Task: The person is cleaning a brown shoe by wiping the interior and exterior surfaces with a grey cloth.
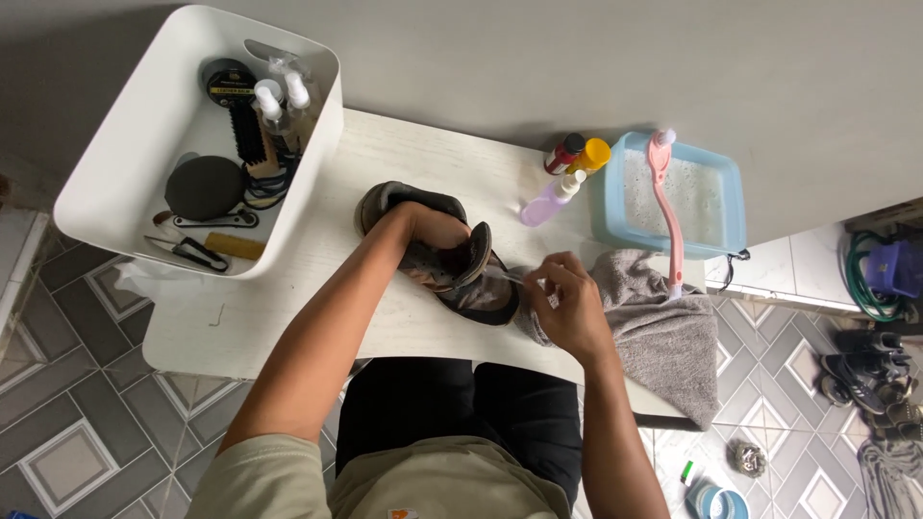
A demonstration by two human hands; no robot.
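A dark brown shoe [461, 279] lies on the white table [288, 317]. My left hand [433, 229] is pushed inside the shoe's opening and holds it from within. My right hand [562, 303] pinches a thin small tool, maybe a little brush or pick [510, 277], whose tip touches the toe end of the shoe. The tool is too small to tell exactly what it is. A grey towel [663, 327] lies just right of my right hand and hangs over the table edge.
A white bin [115, 144] with brushes, spray bottles and a round tin stands at the left. A light blue basin [735, 192] of soapy water with a pink long-handled brush [668, 202] sits at the right, small bottles [567, 173] beside it. Shoes [870, 375] lie on the tiled floor.
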